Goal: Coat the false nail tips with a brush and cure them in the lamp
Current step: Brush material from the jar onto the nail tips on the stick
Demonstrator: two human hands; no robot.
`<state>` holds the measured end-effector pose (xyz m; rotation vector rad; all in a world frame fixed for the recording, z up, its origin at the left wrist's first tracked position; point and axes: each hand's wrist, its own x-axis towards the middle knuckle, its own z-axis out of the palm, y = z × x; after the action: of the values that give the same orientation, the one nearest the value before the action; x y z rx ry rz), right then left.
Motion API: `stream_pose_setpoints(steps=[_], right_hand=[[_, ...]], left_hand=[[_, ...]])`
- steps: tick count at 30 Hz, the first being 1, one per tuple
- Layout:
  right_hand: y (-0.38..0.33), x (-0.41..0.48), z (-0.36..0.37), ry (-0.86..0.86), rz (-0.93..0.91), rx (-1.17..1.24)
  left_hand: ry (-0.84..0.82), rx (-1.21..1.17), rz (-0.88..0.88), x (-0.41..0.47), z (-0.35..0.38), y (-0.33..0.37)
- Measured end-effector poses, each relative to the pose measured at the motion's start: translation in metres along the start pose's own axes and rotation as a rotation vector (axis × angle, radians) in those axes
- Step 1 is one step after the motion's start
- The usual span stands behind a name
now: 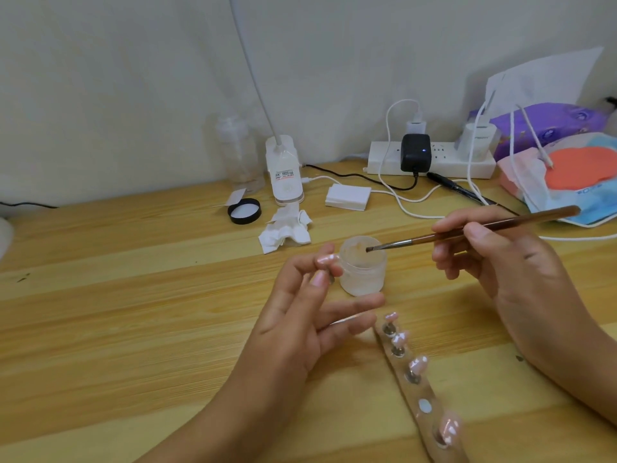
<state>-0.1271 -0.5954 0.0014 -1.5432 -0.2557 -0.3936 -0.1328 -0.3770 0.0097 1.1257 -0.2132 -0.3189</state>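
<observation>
Four tips [417,362] stand on the strip [414,394] near the table's [133,295] front edge. Left hand [300,315] pinches a fifth tip [325,259] beside the jar [362,272]. Right hand [500,259] grips the brush [434,237], bristles in the jar. Tips look light, glossy and slippery, so best held by the peg.

Count, jar [362,272] as centre:
- Hands 2: left hand [297,322], right hand [500,262].
- Brush [417,239] 1, jar 1.
- Nail tips 5: four on the strip [419,392] at 5 o'clock [391,316] [400,339] [418,362] [450,427], one in left hand [325,259].
- Strip 1, with 1 bare slot [424,406].
- 10 o'clock: lid [244,211] 1, tissue wad [285,230] 1.
- 11 o'clock: bottle [238,152] 1, lamp [283,172] 1.
- 12 o'clock: white box [348,197] 1.
- 1 o'clock: power strip [384,158] 1, pen [450,185] 1.
- Plugs 3: two white [415,125] [479,140], one black [415,152].
- 2 o'clock: tissue packs 2 [547,128] [514,177].
</observation>
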Motion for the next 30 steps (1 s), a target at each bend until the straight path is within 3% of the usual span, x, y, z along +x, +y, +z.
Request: stream_pose_setpoints(steps=[7, 16, 25, 30], right_hand=[[0.0, -0.001, 0.0, -0.009, -0.024, 0.016], [-0.004, -0.008, 0.003, -0.032, -0.137, -0.124], [-0.002, -0.01, 0.005, -0.148, -0.089, -0.284], [-0.003, -0.007, 0.004, -0.084, -0.091, -0.236]], left_hand=[[-0.106, -0.148, -0.146, 0.009, -0.006, 0.006], [-0.156, 0.12, 0.002, 0.0, -0.005, -0.005], [-0.192, 0.176, 0.073, -0.006, -0.001, -0.006], [-0.173, 0.201, 0.085, -0.006, -0.002, -0.007]])
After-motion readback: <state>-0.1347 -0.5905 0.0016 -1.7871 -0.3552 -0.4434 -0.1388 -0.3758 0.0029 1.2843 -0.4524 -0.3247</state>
